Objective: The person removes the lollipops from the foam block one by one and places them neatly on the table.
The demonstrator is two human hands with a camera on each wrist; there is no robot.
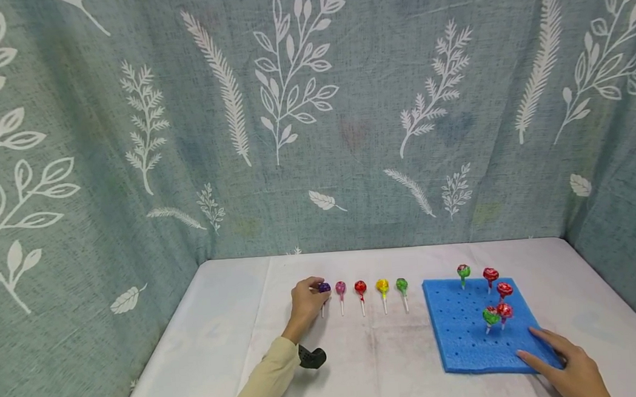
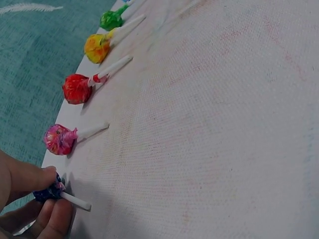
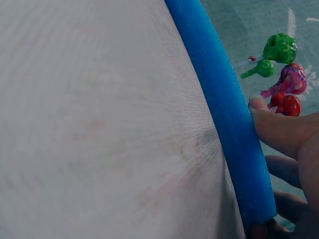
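My left hand (image 1: 304,304) pinches the wrapped head of a dark purple lollipop (image 2: 47,193) between thumb and fingers, its white stick pointing out over the table. This lollipop is the leftmost of a row; beside it lies a pink lollipop (image 1: 341,287), then a red lollipop (image 1: 360,287), a yellow lollipop (image 1: 382,285) and a green lollipop (image 1: 402,285). My right hand (image 1: 575,366) holds the near right corner of a blue foam board (image 1: 464,350), thumb on top and fingers around the side. Several lollipops stand upright in the board, among them a green lollipop (image 1: 463,271) and a red lollipop (image 1: 490,273).
Rows of small holes mark the board. A white cloth (image 1: 404,363) covers the table, and a patterned green curtain (image 1: 351,208) hangs behind it. A black wrist camera mount (image 1: 312,358) juts out by the left sleeve (image 1: 269,377).
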